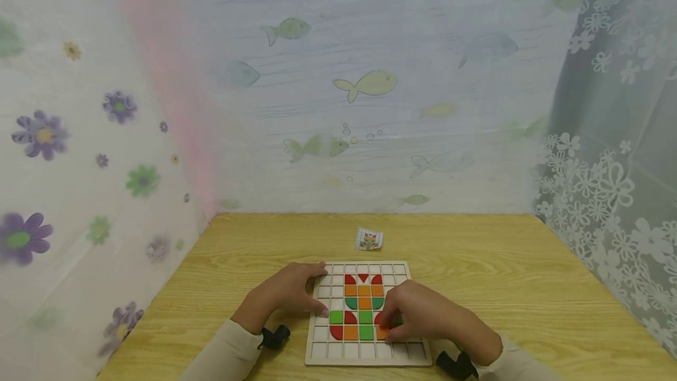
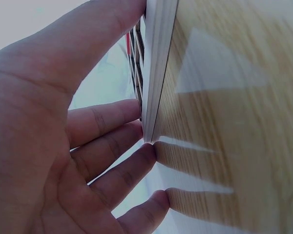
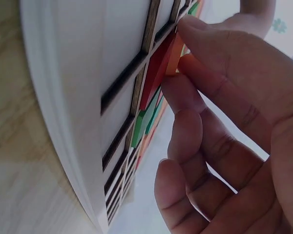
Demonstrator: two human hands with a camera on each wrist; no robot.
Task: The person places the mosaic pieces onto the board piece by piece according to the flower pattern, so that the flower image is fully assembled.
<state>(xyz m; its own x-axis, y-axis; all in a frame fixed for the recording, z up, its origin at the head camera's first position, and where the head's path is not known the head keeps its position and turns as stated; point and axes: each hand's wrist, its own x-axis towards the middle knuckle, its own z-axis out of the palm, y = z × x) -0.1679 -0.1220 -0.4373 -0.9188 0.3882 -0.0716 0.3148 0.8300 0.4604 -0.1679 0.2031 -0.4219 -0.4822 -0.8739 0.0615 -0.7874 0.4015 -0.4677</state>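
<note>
A square wooden grid board [image 1: 317,353] lies on the table, with red, orange, dark green and light green tiles forming a patterned figure in its cells. My right hand [image 1: 423,313] is over the board's lower right part. Its thumb and fingertips pinch an orange tile [image 3: 174,54], which stands tilted over a red tile [image 3: 155,73] in the right wrist view. My left hand [image 1: 288,288] rests along the board's left edge, thumb at the rim beside a light green tile [image 1: 336,317]. In the left wrist view its fingers are spread and touch the board's side [image 2: 158,63].
A small printed pattern card [image 1: 368,239] lies on the wooden table [image 1: 264,240] beyond the board. Curtains with fish [image 1: 317,146] and flowers [image 1: 42,134] hang behind and at the sides. Dark wrist-worn devices sit by both sleeves.
</note>
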